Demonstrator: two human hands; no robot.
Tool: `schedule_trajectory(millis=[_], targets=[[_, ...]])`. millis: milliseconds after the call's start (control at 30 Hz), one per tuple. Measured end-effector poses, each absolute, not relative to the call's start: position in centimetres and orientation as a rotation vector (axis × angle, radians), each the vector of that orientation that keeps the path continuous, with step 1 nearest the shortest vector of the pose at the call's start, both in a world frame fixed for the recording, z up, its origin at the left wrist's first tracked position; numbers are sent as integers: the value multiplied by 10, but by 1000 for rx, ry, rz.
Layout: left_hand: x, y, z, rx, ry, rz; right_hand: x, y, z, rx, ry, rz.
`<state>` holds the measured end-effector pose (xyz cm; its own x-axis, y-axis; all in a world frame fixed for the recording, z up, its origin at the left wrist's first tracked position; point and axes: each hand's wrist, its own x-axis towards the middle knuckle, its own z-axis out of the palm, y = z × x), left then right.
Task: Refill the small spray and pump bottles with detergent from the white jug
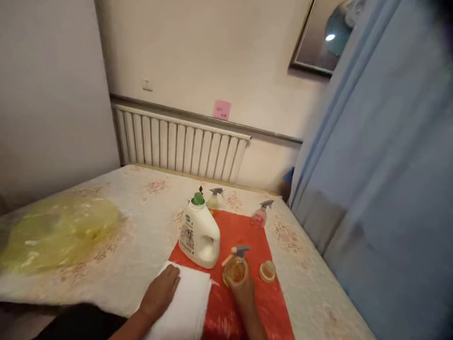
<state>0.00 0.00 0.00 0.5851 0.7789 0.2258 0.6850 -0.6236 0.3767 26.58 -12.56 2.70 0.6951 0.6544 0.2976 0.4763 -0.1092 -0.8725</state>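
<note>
My right hand is wrapped round a clear spray bottle with amber-looking contents and a grey trigger head, upright over the red sheet. Beneath my left hand lies a stack of white paper or cloth; the fingers rest on its left edge and hold nothing I can make out. Just behind the stack stands a large white detergent jug with a handle and a green piece in its neck. To the right of the spray bottle, a small round lid or jar sits on the red sheet.
A pink spray bottle and a pale green one stand farther back. Yellow plastic film covers the left of the flowered tablecloth. A blue curtain hangs along the right; a radiator lines the wall.
</note>
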Motion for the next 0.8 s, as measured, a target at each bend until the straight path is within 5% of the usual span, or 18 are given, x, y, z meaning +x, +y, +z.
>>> schedule_trajectory(millis=[367, 467, 800], targets=[[5, -4, 20, 2532, 1293, 445, 296, -137, 66, -1714, -790, 219], [20, -13, 48, 2422, 1328, 476, 289, -146, 84, -1644, -829, 380], [74, -64, 172, 1464, 405, 601, 221, -176, 128, -1163, -1203, 989]])
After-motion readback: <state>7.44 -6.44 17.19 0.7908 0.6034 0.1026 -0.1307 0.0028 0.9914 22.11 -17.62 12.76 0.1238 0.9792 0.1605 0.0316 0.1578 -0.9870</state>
